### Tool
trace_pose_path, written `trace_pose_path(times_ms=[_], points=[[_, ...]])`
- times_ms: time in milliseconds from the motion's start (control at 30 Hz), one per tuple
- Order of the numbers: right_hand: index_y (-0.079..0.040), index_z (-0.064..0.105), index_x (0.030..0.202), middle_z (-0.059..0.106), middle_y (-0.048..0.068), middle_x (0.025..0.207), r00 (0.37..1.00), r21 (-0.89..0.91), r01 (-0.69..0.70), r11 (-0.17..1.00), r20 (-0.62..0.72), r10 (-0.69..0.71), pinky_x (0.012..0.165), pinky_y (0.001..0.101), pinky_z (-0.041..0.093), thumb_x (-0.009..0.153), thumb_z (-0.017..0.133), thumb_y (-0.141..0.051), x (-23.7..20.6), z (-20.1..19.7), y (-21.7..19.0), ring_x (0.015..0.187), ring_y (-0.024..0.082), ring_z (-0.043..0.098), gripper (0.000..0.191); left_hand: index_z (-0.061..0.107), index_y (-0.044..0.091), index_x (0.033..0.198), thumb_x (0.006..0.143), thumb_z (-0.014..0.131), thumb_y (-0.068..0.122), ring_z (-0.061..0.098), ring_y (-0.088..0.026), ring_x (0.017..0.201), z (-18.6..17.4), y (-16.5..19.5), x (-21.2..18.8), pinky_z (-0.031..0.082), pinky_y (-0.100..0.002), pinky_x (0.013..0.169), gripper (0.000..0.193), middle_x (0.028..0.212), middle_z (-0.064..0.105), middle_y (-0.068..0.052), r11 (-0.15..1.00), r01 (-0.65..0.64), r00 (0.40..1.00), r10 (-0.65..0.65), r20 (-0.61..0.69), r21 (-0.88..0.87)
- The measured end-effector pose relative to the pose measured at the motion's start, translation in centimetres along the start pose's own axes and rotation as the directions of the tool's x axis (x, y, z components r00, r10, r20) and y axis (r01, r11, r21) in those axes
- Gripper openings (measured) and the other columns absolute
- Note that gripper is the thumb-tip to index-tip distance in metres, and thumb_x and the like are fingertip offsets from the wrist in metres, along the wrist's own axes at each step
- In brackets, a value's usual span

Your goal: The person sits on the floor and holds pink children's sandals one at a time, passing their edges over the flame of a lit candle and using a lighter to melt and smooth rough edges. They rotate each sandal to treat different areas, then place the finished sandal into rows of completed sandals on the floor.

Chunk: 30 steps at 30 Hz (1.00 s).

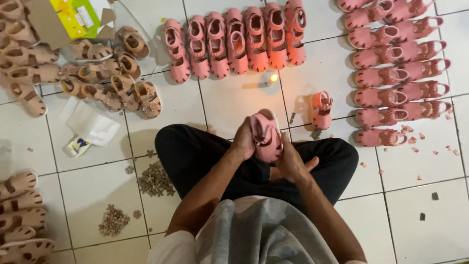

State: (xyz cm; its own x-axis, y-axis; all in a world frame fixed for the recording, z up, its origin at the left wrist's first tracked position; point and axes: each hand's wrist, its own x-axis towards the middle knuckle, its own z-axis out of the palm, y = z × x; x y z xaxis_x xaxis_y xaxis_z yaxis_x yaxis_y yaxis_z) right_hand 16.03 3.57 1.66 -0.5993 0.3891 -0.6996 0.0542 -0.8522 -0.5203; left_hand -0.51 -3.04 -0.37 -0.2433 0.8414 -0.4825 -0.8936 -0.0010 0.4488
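A person sits cross-legged on a white tiled floor (234, 105), holding a small pink moulded plastic sandal (266, 133) above the lap, sole turned partly toward the camera. The left hand (244, 139) wraps around the sandal's left side with fingers curled against it. The right hand (293, 161) cups it from the right and below, thumb pressed on the sole edge; both hands grip the sandal.

Just beyond the knees, a single coral-pink sandal (321, 110) stands alone on the floor, and a little farther off burns a small lit candle (272, 78). At the far side a tidy row of pink and coral sandals (234, 41) lies side by side. To the right, paired pink sandals (398, 73) are stacked in a column, with small pink scraps (415, 139) scattered near them.

To the far left lies a loose heap of beige sandals (105, 76), beside an open cardboard box (68, 19). White paper sheets (93, 127) lie near the heap. Near left, two piles of small brownish flower-shaped trims (156, 180), possibly decorations, rest on the tiles, and more beige sandals (19, 215) line the left edge.
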Motion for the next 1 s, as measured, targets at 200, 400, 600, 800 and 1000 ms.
trace_pose_path(times_ms=[200,400,600,800,1000], points=[[-0.014,0.041,0.156,0.052,0.016,0.135,0.962,-0.185,0.018,0.983,-0.264,-0.067,0.098,0.0459,0.048,0.102,0.045,-0.052,-1.6,-2.0,-1.1,0.122,0.031,0.049,0.067,0.062,0.002,0.135,0.107,0.041,0.047,0.054,-0.021,0.124,-0.7,-1.6,2.7,0.040,-0.037,0.107,0.058,0.131,0.063,-0.012,0.828,-0.111,0.993,0.107,0.039,0.550],[-0.004,0.039,0.156,0.048,0.015,0.150,0.701,-0.741,0.547,0.390,0.151,-0.697,0.106,0.0402,0.045,0.114,0.037,-0.053,1.0,-1.2,-10.4,0.134,0.022,0.050,0.065,0.039,0.002,0.155,0.108,0.034,0.045,0.034,-0.024,0.153,0.3,1.8,7.9,0.023,-0.037,0.124,0.064,0.162,0.042,-0.012,0.769,-0.293,0.931,0.364,-0.012,0.568],[-0.004,0.044,0.154,0.068,0.019,0.104,0.718,-0.875,0.372,0.311,0.058,-0.694,0.073,0.0418,0.048,0.107,0.038,-0.048,6.9,4.1,-16.0,0.084,0.031,0.060,0.065,0.031,0.001,0.160,0.110,0.028,0.047,0.021,-0.025,0.158,1.3,4.8,11.1,0.017,-0.037,0.127,0.069,0.170,0.026,-0.015,0.653,-0.378,0.884,0.466,0.046,0.656],[0.001,0.047,0.155,0.066,0.026,0.126,0.621,-0.890,0.456,-0.005,0.322,-0.714,0.090,0.0448,0.050,0.118,0.042,-0.044,9.6,5.1,-16.4,0.106,0.036,0.063,0.059,0.031,-0.001,0.160,0.110,0.027,0.050,0.019,-0.025,0.160,0.9,4.9,12.0,0.015,-0.036,0.128,0.071,0.171,0.025,-0.016,0.680,-0.405,0.880,0.471,0.059,0.611],[-0.003,0.049,0.152,0.067,0.024,0.123,0.693,-0.957,0.289,0.035,0.184,-0.697,0.090,0.0459,0.050,0.110,0.041,-0.048,9.0,4.7,-15.6,0.104,0.037,0.064,0.063,0.028,0.001,0.161,0.109,0.027,0.050,0.017,-0.024,0.160,-0.1,4.4,12.2,0.014,-0.036,0.128,0.072,0.172,0.022,-0.015,0.732,-0.355,0.912,0.409,0.042,0.581]])
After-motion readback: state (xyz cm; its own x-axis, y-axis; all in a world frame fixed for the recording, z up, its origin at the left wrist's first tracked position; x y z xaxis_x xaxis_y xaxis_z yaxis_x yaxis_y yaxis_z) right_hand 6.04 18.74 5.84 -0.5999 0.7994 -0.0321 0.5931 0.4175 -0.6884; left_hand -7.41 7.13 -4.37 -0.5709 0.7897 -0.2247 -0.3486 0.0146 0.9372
